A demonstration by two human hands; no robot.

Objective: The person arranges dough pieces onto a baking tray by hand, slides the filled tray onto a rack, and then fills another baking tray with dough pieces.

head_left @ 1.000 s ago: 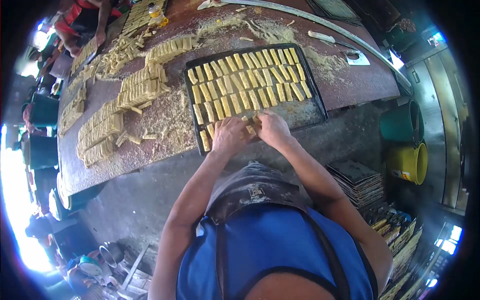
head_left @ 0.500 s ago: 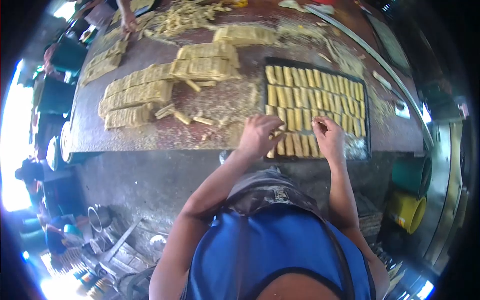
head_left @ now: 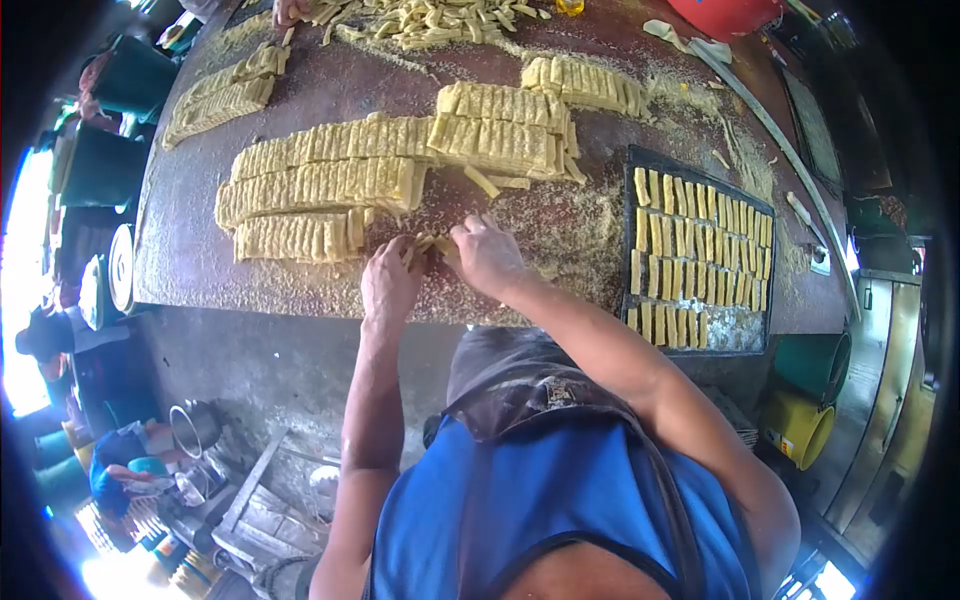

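Note:
Both hands meet over the crumb-strewn table near its front edge. My left hand (head_left: pixel 390 278) has its fingers bent around pale yellow dough sticks (head_left: pixel 428 243). From the other side, my right hand (head_left: pixel 487 257) pinches the same small group; its exact number is hidden by the fingers. Just left of them lies a row of stacked dough sticks (head_left: pixel 300 237), with taller stacks (head_left: pixel 330 185) behind. A dark baking tray (head_left: pixel 740 341) lies to the right, carrying several rows of spaced dough sticks (head_left: pixel 690 240).
More stacks (head_left: pixel 497 130) stand farther back, beyond a few loose sticks (head_left: pixel 482 181). Another person's hand (head_left: pixel 290 12) is at the far left beside a loose heap (head_left: pixel 440 22). A long metal strip (head_left: pixel 770 125), a red basin (head_left: pixel 725 14) and a yellow bucket (head_left: pixel 803 430) are to the right.
Both hands have moved left from above the tray to the loose sticks beside the stacks, and now grip some. The view has shifted, so the tray appears farther right.

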